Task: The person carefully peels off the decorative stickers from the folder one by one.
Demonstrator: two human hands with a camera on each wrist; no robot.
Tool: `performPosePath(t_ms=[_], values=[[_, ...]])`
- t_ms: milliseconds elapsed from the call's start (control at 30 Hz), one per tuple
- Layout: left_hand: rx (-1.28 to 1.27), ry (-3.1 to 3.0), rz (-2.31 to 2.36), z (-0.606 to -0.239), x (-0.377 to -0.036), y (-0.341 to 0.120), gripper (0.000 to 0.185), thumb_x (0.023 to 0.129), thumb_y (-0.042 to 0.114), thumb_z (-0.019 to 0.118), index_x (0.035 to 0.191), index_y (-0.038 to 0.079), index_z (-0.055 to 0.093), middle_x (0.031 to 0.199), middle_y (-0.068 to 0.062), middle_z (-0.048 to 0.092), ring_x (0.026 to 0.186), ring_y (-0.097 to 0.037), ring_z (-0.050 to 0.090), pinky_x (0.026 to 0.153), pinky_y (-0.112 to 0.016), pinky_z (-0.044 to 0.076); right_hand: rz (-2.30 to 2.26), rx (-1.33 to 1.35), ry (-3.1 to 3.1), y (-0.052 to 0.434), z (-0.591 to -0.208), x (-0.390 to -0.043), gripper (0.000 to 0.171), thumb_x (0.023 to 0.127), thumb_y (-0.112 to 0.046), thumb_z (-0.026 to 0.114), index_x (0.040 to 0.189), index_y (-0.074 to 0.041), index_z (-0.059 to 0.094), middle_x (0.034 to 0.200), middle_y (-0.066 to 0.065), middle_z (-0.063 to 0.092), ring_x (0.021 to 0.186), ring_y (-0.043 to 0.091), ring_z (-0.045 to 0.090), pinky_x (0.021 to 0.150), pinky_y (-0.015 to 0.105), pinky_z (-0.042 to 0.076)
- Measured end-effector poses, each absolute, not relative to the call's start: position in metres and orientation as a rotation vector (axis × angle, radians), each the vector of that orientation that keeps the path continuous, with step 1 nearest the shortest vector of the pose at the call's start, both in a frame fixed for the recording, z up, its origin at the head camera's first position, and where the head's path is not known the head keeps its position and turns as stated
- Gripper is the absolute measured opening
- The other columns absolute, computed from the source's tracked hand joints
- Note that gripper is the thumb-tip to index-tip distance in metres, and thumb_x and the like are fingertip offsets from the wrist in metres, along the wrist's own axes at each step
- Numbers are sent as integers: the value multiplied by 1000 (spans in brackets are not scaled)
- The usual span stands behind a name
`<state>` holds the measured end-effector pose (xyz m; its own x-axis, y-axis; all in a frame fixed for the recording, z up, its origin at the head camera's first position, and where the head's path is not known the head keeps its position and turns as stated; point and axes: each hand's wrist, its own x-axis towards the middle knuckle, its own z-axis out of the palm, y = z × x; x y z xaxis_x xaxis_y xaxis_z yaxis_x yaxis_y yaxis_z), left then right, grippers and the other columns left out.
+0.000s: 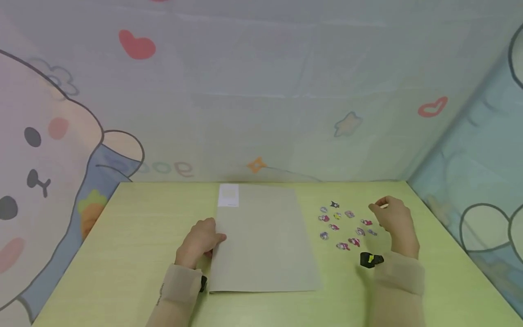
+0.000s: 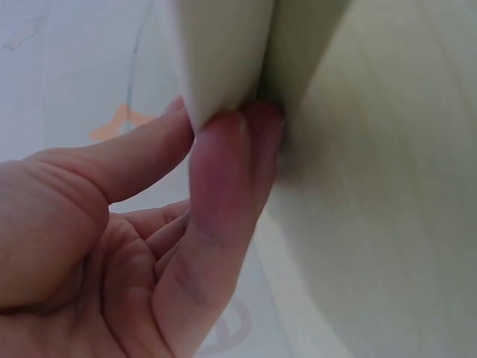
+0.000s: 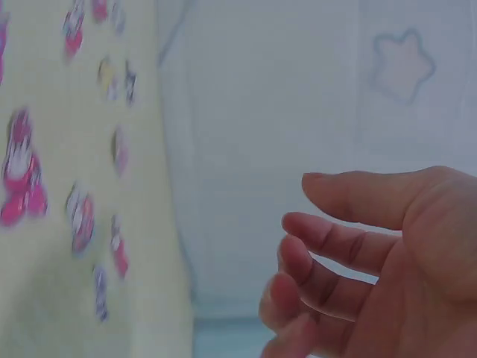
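Note:
A large flat grey-beige booklet [image 1: 261, 240] lies upright on the table, a white label [image 1: 228, 195] at its top left corner. My left hand [image 1: 199, 240] pinches its left edge, thumb on top and fingers underneath. Up close in the left wrist view, the booklet's edge [image 2: 220, 60] sits between thumb and fingers, slightly lifted off the tabletop. To the right lie several small colourful character stickers [image 1: 354, 242]. Above the table, just beyond their right side, hovers my right hand [image 1: 394, 220]; its fingers bend loosely, with a gap to the thumb and nothing between [image 3: 373, 253].
The pale yellow-green table [image 1: 155, 204] ends at a printed cloth backdrop [image 1: 261, 91] behind and at both sides. A black wrist camera [image 1: 371, 260] sticks out from the right sleeve [image 1: 402, 277]. Bare tabletop shows left of the booklet.

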<state>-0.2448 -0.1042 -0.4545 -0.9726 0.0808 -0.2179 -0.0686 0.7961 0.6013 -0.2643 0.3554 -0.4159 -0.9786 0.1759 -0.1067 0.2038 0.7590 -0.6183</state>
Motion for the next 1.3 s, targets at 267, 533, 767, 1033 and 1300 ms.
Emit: performPosePath(t_ms=[267,533,767,1033,1300], values=[[5,2771,913,-455,-246,-108,27,93,20,68,80,-1,58,60,-12,58,45,-20,60,45,-27,44,-937,-77,2890,294,-415,-279,47,103,-32,44,130,6,51,125,27,55,109,40,56,84,52,48],[-4,2776,887,-456,-245,-108,35,94,27,66,72,1,59,56,-10,58,45,-19,60,45,-26,44,-827,-348,2807,235,-428,-285,45,102,-22,50,134,10,49,130,27,55,120,42,52,97,54,42],[-42,2765,852,-454,-244,-109,38,94,32,65,75,0,60,58,-11,60,48,-20,61,46,-27,44,-783,-302,2802,212,-440,-289,48,100,-24,54,135,9,48,133,29,51,121,44,51,96,53,43],[6,2736,864,-453,-243,-111,37,93,32,67,75,1,61,61,-10,60,51,-20,60,47,-27,44,-831,-210,2741,197,-446,-282,55,98,-24,54,139,11,42,136,30,49,124,44,48,99,54,41],[84,2648,1012,-458,-249,-116,34,94,31,66,80,2,55,68,-8,61,57,-19,63,58,-31,46,-822,-226,2759,186,-445,-278,52,96,-23,56,135,11,48,130,28,55,118,40,55,96,52,44]])
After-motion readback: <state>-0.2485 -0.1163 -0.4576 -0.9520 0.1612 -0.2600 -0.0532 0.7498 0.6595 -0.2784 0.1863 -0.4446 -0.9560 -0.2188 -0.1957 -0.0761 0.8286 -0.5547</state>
